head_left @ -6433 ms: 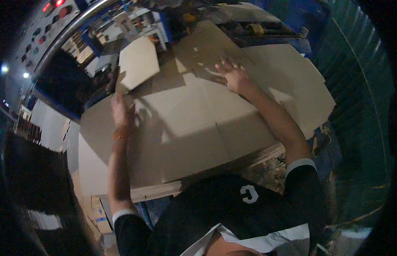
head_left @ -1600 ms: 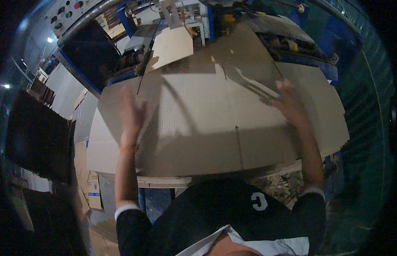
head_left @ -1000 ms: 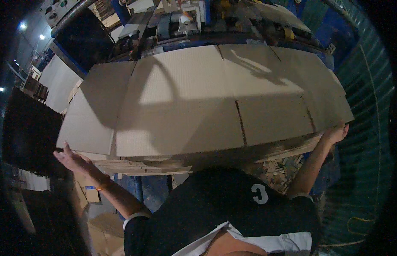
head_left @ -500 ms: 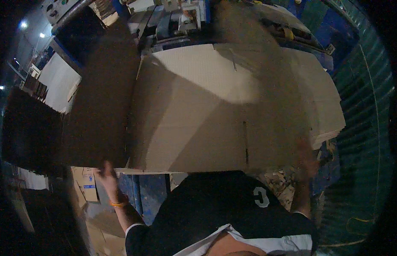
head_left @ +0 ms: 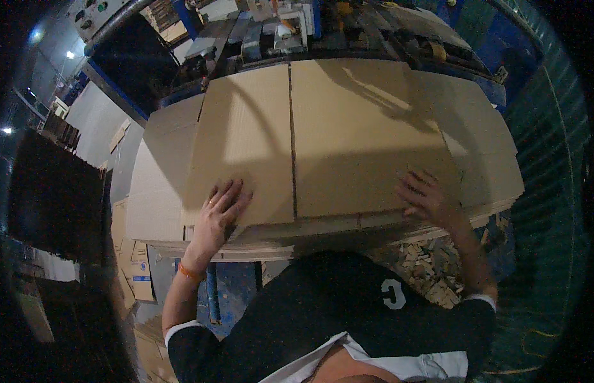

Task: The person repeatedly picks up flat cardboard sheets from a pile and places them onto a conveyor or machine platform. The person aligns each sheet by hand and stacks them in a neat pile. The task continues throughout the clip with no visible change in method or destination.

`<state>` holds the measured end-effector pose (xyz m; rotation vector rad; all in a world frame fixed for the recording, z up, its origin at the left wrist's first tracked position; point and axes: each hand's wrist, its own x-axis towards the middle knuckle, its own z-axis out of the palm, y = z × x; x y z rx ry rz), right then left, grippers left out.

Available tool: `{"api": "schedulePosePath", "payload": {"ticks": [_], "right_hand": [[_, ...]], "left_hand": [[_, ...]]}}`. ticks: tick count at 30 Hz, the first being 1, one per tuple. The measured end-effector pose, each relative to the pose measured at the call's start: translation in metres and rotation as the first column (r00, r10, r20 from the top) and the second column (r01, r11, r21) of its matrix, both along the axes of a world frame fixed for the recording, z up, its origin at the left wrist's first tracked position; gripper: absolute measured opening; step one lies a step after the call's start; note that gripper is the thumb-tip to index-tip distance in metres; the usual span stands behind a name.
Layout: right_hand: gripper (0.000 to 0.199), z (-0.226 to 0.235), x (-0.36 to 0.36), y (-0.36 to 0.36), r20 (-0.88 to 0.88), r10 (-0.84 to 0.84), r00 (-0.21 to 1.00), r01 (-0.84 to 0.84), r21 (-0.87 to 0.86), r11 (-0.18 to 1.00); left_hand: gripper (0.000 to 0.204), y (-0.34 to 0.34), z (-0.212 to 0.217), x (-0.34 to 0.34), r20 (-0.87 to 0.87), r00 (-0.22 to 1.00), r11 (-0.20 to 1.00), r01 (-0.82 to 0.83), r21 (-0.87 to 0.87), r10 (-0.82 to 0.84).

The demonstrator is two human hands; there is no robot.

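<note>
A folded cardboard box blank [head_left: 360, 137] lies flat in front of me, its two panels meeting along a dark narrow gap near the middle. Under it is a stack of flat cardboard sheets [head_left: 157, 172] that reaches out past both sides. My left hand [head_left: 221, 212] rests with fingers spread on the left panel, close to its near edge. On the right panel, near its front right corner, my right hand [head_left: 428, 199] lies with fingers apart. Neither hand grips anything. An orange band [head_left: 191, 273] circles my left wrist.
Beyond the stack stands a blue machine with metal rollers and guides [head_left: 271, 38]. Cardboard scraps [head_left: 431, 271] litter the floor at right. A tall dark stack [head_left: 54, 191] stands left, flat printed cardboard [head_left: 138, 271] lies near it, and a green corrugated wall [head_left: 552, 191] rises right.
The side panels, raised and blurred before, now lie folded down flat over the middle. Both hands have moved up and inward from the outer near edges onto the panels.
</note>
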<state>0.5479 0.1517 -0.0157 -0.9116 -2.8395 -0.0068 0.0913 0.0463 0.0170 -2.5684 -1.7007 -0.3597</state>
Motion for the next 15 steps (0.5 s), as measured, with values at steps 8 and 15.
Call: {"api": "schedulePosePath", "payload": {"ticks": [8,15], "right_hand": [[0.066,0.023,0.004,0.089,0.059,-0.108,0.992,0.105,0.049,0.993],[0.063,0.02,-0.039,0.196,-0.083,-0.272,0.959,0.273,-0.001,0.962]], "left_hand": [[0.065,0.063,0.003,-0.001,0.126,0.992,0.992,-0.003,0.126,-0.012],[0.066,0.201,-0.019,-0.04,0.05,0.993,0.944,-0.114,0.311,0.104]]}}
